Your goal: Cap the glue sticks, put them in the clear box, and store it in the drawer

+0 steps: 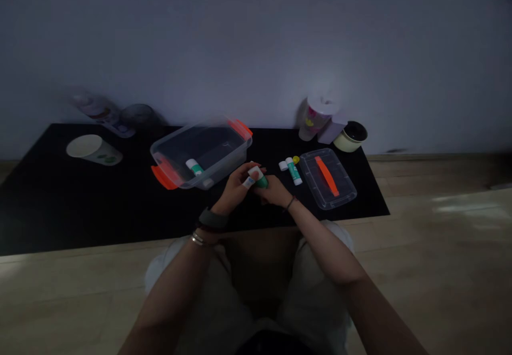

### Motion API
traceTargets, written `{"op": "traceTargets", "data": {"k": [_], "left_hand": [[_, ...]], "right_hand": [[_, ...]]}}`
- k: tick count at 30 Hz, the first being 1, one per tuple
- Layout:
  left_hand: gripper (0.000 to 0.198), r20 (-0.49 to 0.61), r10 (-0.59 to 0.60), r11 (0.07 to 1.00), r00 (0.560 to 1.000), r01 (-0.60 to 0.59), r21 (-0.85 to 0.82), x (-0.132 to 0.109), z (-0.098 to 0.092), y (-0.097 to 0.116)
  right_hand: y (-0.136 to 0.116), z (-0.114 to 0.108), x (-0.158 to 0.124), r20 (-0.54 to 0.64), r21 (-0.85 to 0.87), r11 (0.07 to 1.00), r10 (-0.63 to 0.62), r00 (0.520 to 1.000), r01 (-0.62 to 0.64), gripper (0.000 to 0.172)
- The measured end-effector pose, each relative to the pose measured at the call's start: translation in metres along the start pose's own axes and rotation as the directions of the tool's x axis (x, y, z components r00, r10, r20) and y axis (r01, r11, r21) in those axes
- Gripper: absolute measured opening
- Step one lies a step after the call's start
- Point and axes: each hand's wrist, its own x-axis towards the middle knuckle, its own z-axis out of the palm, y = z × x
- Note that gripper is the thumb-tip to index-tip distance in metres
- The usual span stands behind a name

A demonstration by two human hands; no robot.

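Note:
Both my hands meet over the black mat (80, 206) in front of my knees. My left hand (236, 188) and my right hand (275, 191) are both closed on a green-and-white glue stick (259, 178), the left hand's fingers on its white cap end. A clear plastic box (202, 153) with orange clips sits just left of my hands and holds another glue stick (194, 167). A third glue stick (293, 170) lies on the mat to the right, with a loose white cap (282, 166) beside it.
A clear lid with an orange handle (327, 178) lies at the mat's right. Cups and a small bowl (351, 136) stand at the back right by the wall. A paper cup (94, 150) lies tipped at back left, near a bottle (100, 111).

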Motion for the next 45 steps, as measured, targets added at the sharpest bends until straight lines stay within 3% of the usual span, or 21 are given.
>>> {"op": "traceTargets", "data": {"k": [4,7,9,11,14,18,21,25,32,40,43,45], "left_hand": [[0.052,0.086,0.016,0.999,0.996,-0.013,-0.03,-0.005,-0.002,0.012],[0.048,0.204,0.04,0.996,0.978,-0.024,-0.081,-0.008,-0.006,0.016],[0.051,0.241,0.039,0.992,0.97,-0.009,-0.128,-0.008,-0.007,0.015],[0.057,0.216,0.019,0.989,0.976,0.014,-0.149,-0.007,-0.007,0.011],[0.066,0.142,-0.019,0.993,0.99,0.035,-0.114,-0.004,-0.004,0.007],[0.073,0.105,-0.049,0.996,0.993,0.056,-0.067,-0.002,-0.001,0.006],[0.067,0.099,-0.055,0.997,0.994,0.059,-0.043,-0.002,-0.002,0.006],[0.059,0.134,-0.025,0.999,0.991,0.03,-0.037,-0.004,-0.005,0.006],[0.056,0.26,0.059,0.997,0.964,-0.044,-0.061,-0.005,-0.01,0.006],[0.061,0.221,0.129,0.991,0.967,-0.135,0.011,-0.015,0.002,0.008],[0.052,0.144,0.227,0.967,0.963,-0.241,0.081,-0.019,-0.003,0.026],[0.05,0.03,0.342,0.932,0.939,-0.343,0.117,-0.015,-0.017,0.044]], "right_hand": [[0.001,-0.003,-0.004,0.259,0.344,0.938,-0.051,0.964,-0.043,0.021],[0.0,-0.006,-0.011,0.479,0.546,0.828,-0.184,0.858,-0.127,0.026],[-0.002,-0.006,-0.014,0.533,0.584,0.797,-0.23,0.814,-0.157,0.028],[-0.003,-0.004,-0.013,0.476,0.596,0.792,-0.211,0.854,-0.136,0.027],[-0.002,0.001,-0.007,0.277,0.541,0.838,-0.093,0.956,-0.075,0.024],[0.001,0.005,0.0,0.099,0.403,0.915,-0.002,0.995,-0.038,0.025],[0.002,0.005,-0.001,0.129,0.378,0.923,0.016,0.991,-0.065,0.024],[0.0,-0.001,-0.007,0.26,0.454,0.887,-0.039,0.965,-0.087,0.022],[0.005,-0.011,-0.01,0.54,0.583,0.801,-0.253,0.803,-0.14,0.031],[0.007,-0.011,-0.003,0.472,0.647,0.754,-0.281,0.836,-0.112,0.037],[0.004,-0.014,-0.001,0.451,0.671,0.736,-0.314,0.836,-0.086,0.051],[0.003,-0.016,0.001,0.426,0.706,0.704,-0.342,0.838,-0.071,0.057]]}}
